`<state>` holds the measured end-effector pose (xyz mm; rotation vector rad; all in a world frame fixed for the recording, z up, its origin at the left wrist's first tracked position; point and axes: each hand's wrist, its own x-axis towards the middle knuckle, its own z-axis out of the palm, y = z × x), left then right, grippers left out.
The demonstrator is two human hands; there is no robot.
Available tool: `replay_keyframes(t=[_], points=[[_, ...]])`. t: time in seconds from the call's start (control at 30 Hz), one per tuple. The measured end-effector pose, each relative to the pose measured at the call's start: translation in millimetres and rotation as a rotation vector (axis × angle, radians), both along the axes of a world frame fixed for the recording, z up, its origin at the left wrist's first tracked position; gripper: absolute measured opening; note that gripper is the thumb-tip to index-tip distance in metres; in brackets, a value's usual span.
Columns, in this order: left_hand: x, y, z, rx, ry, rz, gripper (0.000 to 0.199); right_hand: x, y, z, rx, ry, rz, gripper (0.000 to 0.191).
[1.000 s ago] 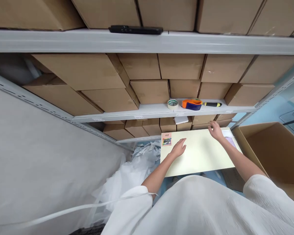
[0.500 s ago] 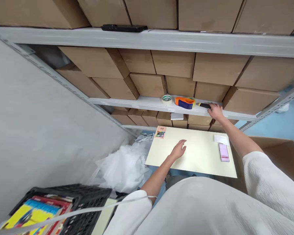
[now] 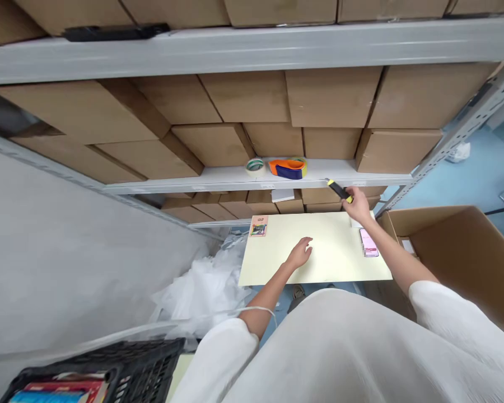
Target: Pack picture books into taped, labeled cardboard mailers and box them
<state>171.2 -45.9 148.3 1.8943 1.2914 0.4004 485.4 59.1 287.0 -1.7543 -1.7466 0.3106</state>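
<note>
My right hand (image 3: 358,205) is closed round the rear end of a black and yellow utility knife (image 3: 338,189), raised just in front of the shelf's edge. The knife's tip points up and to the left. My left hand (image 3: 299,253) hovers over or rests on the pale yellow board (image 3: 285,271), fingers stretched out and holding nothing. On that board lie a small colourful card (image 3: 259,226) at the far left corner and a phone (image 3: 368,243) with a pink screen at the right. A white paper (image 3: 355,223) is partly hidden behind my right hand.
On the shelf (image 3: 218,178) sit a tape roll (image 3: 255,167) and an orange and blue tape dispenser (image 3: 288,168). Cardboard boxes (image 3: 331,98) fill the rack. An open carton (image 3: 457,246) stands right; white plastic wrapping (image 3: 197,296) and a black crate (image 3: 147,358) of books lie left.
My right hand has lifted the utility knife off the shelf and brought it back towards me. The left hand stays over the board. The whole view has shifted to the right.
</note>
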Motion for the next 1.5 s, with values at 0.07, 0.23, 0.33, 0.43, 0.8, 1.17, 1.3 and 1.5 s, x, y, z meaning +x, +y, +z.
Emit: replay_keyframes(t=[0.07, 0.23, 0.33, 0.43, 0.8, 1.17, 1.3, 1.5], points=[[8, 4, -4.2, -0.012, 0.011, -0.031, 0.049, 2, -36, -33.6, -0.141, 0.026, -0.043, 0.041], [26, 1, -12.9, -0.051, -0.017, -0.102, 0.047, 6, -108, -120.6, -0.574, -0.039, -0.203, 0.030], [28, -5, -18.3, -0.063, -0.035, -0.131, 0.045, 10, -133, -155.5, -0.720, -0.097, -0.239, 0.022], [27, -9, -23.7, -0.081, -0.026, -0.146, 0.045, 17, -143, -174.8, -0.794, -0.141, -0.247, 0.019], [4, -25, -31.2, -0.122, 0.012, -0.116, 0.043, 23, -135, -191.3, -0.849, -0.297, -0.157, 0.035], [-17, -17, -31.2, -0.076, -0.008, -0.111, 0.044, 8, -109, -152.5, -0.657, -0.429, -0.084, 0.032], [-24, -9, -27.9, -0.038, -0.037, -0.100, 0.043, -27, -58, -86.1, -0.266, -0.360, 0.038, 0.036], [-43, 1, -21.1, 0.015, -0.094, -0.048, 0.041, -109, 30, 29.8, 0.117, -0.357, 0.233, 0.045]])
